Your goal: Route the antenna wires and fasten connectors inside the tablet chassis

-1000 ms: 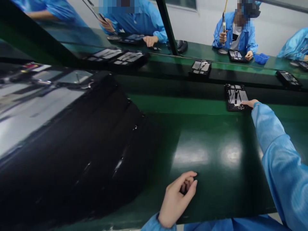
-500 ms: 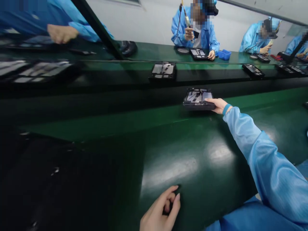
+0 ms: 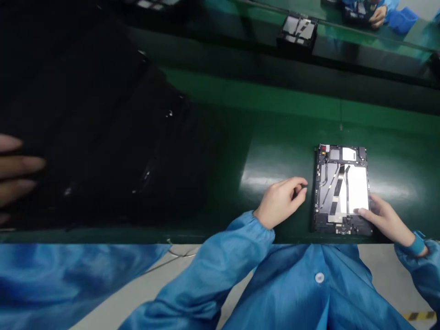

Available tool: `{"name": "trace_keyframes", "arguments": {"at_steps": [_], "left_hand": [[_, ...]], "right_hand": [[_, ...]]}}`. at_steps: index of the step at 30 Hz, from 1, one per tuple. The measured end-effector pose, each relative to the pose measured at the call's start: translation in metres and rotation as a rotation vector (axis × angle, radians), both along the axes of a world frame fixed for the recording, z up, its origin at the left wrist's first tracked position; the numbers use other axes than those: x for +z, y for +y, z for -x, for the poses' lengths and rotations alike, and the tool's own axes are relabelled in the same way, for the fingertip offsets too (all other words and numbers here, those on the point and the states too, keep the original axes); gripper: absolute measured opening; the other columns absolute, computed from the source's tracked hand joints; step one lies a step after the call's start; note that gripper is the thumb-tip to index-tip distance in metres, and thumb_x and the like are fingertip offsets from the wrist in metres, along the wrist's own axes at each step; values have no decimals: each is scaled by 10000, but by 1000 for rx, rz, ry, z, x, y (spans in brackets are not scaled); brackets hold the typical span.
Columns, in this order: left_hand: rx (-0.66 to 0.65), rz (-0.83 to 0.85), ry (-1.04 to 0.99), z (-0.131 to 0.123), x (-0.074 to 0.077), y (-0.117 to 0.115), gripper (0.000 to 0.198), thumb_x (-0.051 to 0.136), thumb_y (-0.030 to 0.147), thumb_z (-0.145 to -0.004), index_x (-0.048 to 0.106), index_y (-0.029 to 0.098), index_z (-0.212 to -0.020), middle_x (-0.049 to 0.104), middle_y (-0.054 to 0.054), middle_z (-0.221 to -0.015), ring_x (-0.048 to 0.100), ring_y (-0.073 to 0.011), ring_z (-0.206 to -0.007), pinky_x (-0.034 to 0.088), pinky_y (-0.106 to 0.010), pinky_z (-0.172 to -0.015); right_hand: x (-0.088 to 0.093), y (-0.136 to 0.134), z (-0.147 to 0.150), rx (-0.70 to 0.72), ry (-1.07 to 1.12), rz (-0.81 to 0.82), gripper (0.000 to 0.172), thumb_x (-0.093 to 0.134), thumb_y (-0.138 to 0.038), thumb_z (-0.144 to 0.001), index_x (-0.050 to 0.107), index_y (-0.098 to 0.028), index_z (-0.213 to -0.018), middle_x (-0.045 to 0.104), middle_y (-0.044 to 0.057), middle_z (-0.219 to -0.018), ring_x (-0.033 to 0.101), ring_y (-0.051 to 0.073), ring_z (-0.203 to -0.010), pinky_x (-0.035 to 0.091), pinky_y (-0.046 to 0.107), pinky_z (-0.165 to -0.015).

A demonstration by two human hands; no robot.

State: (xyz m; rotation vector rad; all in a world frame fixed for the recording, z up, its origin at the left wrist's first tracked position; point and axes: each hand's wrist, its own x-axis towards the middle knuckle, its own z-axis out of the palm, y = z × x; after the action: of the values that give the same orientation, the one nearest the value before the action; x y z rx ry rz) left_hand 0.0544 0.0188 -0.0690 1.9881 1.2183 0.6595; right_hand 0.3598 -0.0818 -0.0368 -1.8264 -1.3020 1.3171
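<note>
My right hand (image 3: 387, 217) grips the right edge of a stack of opened tablets (image 3: 357, 188), thumb on top and the other fingers along the side and partly hidden. The top tablet shows silver battery panels, black flex cables and a black frame. The stack is at the front part of the green bench, close to my body. Just left of it, my left hand (image 3: 280, 201) hovers with loosely curled fingers. A small gap shows between its thumb and forefinger, with nothing visible in them, and it stays apart from the stack.
A black mat (image 3: 103, 137) covers the left side of the green bench (image 3: 271, 151). Another person's fingers (image 3: 20, 169) reach over it at far left. Beyond a raised ledge sits another opened tablet stack (image 3: 299, 30). A co-worker's hand (image 3: 378, 16) and a blue bin (image 3: 403, 20) are farther back.
My right hand has drawn the tablet stack from near the ledge back to the bench front. My left hand has moved beside it. The view has tilted down and turned left.
</note>
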Motion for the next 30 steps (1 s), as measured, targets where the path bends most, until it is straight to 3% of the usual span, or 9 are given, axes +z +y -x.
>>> {"name": "trace_keyframes", "arguments": {"at_steps": [4, 8, 11, 13, 17, 19, 22, 27, 30], "left_hand": [[-72, -63, 240, -37, 24, 20, 248, 523, 259, -970, 742, 221, -1080, 768, -39, -965, 723, -189, -888, 525, -281, -779], [-127, -109, 565, -69, 50, 27, 289, 457, 213, -996, 726, 142, -1075, 751, -138, -1060, 742, -262, -991, 538, -317, -765], [-154, -106, 674, -88, 66, 25, 353, 378, 95, -984, 688, 33, -1139, 728, -238, -1085, 750, -311, -1000, 545, -349, -741], [-166, -84, 699, -98, 75, 26, 397, 326, 40, -975, 684, -10, -1138, 725, -277, -1071, 753, -330, -1001, 549, -366, -734], [-231, 1, 742, -110, 86, 37, 373, 379, 0, -940, 740, 30, -1027, 758, -259, -1031, 759, -327, -1030, 551, -368, -786], [-228, 12, 749, -106, 85, 42, 324, 438, 32, -923, 750, 59, -1008, 768, -244, -1027, 756, -338, -1043, 550, -372, -802], [-103, 16, 692, -84, 77, 42, 254, 507, 154, -917, 734, 127, -1028, 779, -187, -987, 758, -346, -982, 544, -386, -780], [150, 152, 530, -34, 43, 30, 99, 548, 236, -878, 643, 224, -850, 731, -34, -782, 722, -253, -819, 458, -314, -684], [198, 192, 476, -23, 22, 27, 107, 558, 248, -875, 635, 222, -945, 684, -15, -722, 689, -244, -766, 411, -312, -642]], "right_hand": [[13, 22, -14, -12, -335, -103, 546, 654, -630, -887, 662, -197, -1220, 777, 95, -968, 736, 259, -840, 617, 440, -831], [11, 75, -16, -12, -555, -410, 460, 637, -568, -904, 686, -205, -1183, 725, 148, -1194, 688, 296, -1054, 571, 479, -948], [2, 122, 0, 12, -728, -618, 355, 613, -474, -936, 707, -198, -1138, 708, 161, -1221, 629, 333, -1188, 498, 529, -1055], [-3, 149, 16, -3, -811, -604, 333, 586, -456, -957, 737, -179, -1063, 713, 167, -1187, 638, 333, -1131, 503, 508, -1014], [-7, 183, 48, 48, -898, -388, 428, 582, -530, -967, 790, -167, -880, 748, 171, -1003, 658, 351, -1015, 508, 490, -911], [-7, 191, 56, 99, -863, -369, 353, 618, -472, -959, 804, -183, -879, 766, 151, -1006, 667, 336, -1008, 506, 467, -903], [-6, 191, 58, 147, -762, -447, 204, 642, -329, -946, 808, -215, -914, 789, 95, -1044, 678, 291, -1020, 491, 431, -934], [-1, 167, 51, 85, -689, -512, 99, 701, -251, -898, 796, -226, -891, 799, 48, -930, 691, 255, -952, 474, 400, -913], [-1, 147, 46, 52, -631, -518, 99, 696, -159, -836, 770, -223, -825, 775, 11, -807, 690, 204, -810, 478, 348, -827]]}}
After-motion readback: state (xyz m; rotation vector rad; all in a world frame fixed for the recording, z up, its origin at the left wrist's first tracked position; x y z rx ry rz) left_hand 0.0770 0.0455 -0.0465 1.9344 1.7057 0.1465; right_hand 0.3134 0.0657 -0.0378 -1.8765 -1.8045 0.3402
